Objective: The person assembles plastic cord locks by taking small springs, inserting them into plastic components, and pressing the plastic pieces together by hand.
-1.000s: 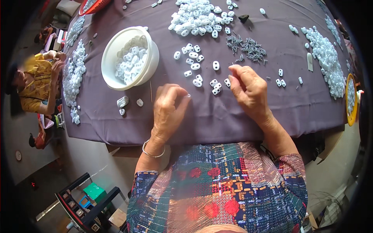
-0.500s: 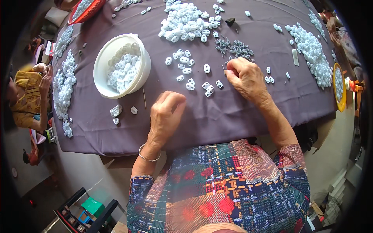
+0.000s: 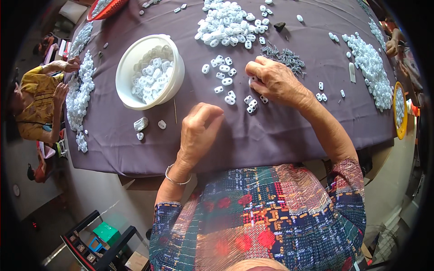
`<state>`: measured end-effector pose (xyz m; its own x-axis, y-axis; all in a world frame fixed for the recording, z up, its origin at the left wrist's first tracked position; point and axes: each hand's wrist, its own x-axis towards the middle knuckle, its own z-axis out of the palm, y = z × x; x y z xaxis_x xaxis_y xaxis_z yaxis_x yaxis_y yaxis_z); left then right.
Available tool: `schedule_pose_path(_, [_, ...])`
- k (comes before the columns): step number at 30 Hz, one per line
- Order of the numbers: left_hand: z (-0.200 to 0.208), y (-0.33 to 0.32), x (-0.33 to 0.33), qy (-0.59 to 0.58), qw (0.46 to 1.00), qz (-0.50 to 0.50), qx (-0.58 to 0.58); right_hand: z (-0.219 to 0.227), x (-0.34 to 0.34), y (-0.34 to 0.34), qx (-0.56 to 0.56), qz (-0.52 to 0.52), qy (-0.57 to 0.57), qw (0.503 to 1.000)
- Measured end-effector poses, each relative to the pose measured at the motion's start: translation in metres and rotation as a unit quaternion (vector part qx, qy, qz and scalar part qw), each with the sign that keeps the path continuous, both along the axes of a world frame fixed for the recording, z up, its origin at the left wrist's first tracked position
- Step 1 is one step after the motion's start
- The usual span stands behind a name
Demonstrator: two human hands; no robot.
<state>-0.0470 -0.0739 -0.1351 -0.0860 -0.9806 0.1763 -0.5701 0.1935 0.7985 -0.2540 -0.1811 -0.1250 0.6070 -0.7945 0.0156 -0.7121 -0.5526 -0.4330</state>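
My right hand is closed, its thumb and forefinger about a white oval plastic piece with two holes on the cloth. Just beyond it lies a heap of small grey pins. Closer to me, my left hand hovers above the cloth with thumb and fingers pressed together; whatever they may hold is hidden. Several loose white two-hole pieces are scattered between the hands, and a larger pile of them sits farther back. A white bowl, partly filled with such pieces, leans left of my left hand.
A thin stick, a grey stone-like lump and single white pieces lie near the bowl. More heaps line both sides of the purple cloth. A red basket and a yellow tray stand at its edges. A co-worker sits at left.
My right hand has moved left from the pin heap to the white oval piece. My left hand stays pinched near its place. The whole view has shifted slightly.
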Motion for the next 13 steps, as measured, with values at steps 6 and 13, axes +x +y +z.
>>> schedule_pose_path(6, [0.002, 0.003, -0.003, 0.02, 0.999, 0.013, -0.023, -0.008, -0.01, 0.013, -0.034, 0.047, -0.115, 0.992])
schedule_pose_path(13, [-0.003, 0.002, -0.011, -0.051, 0.991, -0.009, -0.126, -0.014, -0.032, 0.044, -0.265, -0.019, -0.211, 0.94])
